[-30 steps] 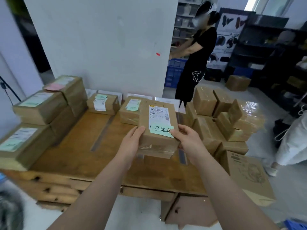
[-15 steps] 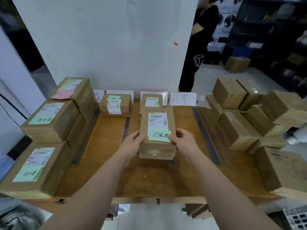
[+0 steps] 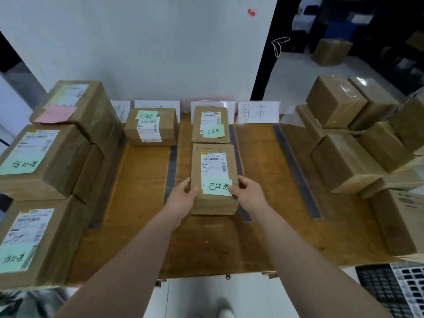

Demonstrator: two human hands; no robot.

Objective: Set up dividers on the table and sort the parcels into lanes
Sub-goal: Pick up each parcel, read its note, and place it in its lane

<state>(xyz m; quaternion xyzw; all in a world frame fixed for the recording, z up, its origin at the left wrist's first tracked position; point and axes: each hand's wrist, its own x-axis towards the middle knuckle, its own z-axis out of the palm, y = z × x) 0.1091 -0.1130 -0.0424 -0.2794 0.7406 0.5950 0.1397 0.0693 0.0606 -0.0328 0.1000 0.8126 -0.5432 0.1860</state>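
Hands point(image 3: 183, 198) point(image 3: 250, 196) grip rectangular brown cardboard parcel point(image 3: 214, 166) on wooden table point(image 3: 137, 203).

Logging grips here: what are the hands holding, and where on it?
The green-noted parcel: left hand grips its near left side, right hand its near right side.

My left hand point(image 3: 183, 198) and right hand point(image 3: 249, 193) grip a parcel point(image 3: 214, 171) lying flat on the wooden bench point(image 3: 263, 237). Just beyond it lies a second parcel point(image 3: 210, 125), with a third parcel point(image 3: 151, 127) beyond my left hand. Dark tape strips point(image 3: 296, 171) run away from me on either side of my hands. Stacked boxes point(image 3: 34, 157) crowd the bench left of my left hand, piled boxes point(image 3: 344, 161) right of my right hand. Paper signs point(image 3: 258, 112) line the far edge.
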